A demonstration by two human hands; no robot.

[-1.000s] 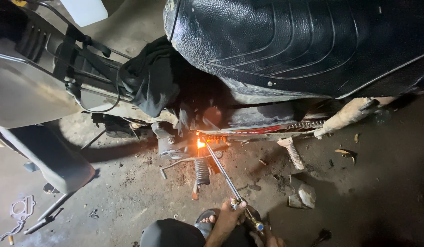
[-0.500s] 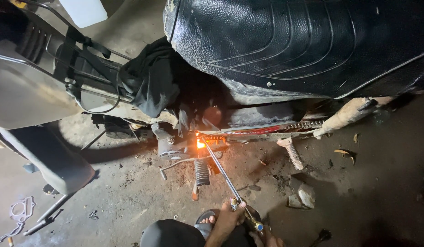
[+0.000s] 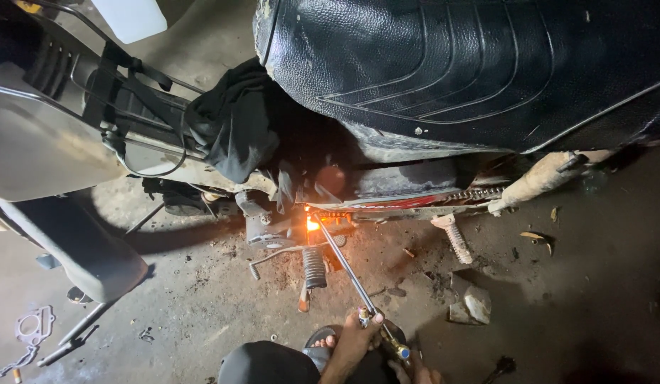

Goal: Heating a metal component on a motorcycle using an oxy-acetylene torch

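Gripping the torch [image 3: 347, 274], left hand [image 3: 355, 341] curls; right hand [image 3: 415, 371] steadies.

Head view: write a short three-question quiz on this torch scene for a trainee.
1. True or false: the flame burns at the far end of the torch, against the motorcycle's lower frame.
2. Multiple choice: the left hand grips the torch at (A) the glowing tip, (B) the near end by the brass fittings, (C) nowhere.
3. Short answer: what black thing fills the upper right of the view?

Key
1. True.
2. B. The right hand is at the handle's lowest end, mostly cut off by the picture's edge.
3. The ribbed motorcycle seat.
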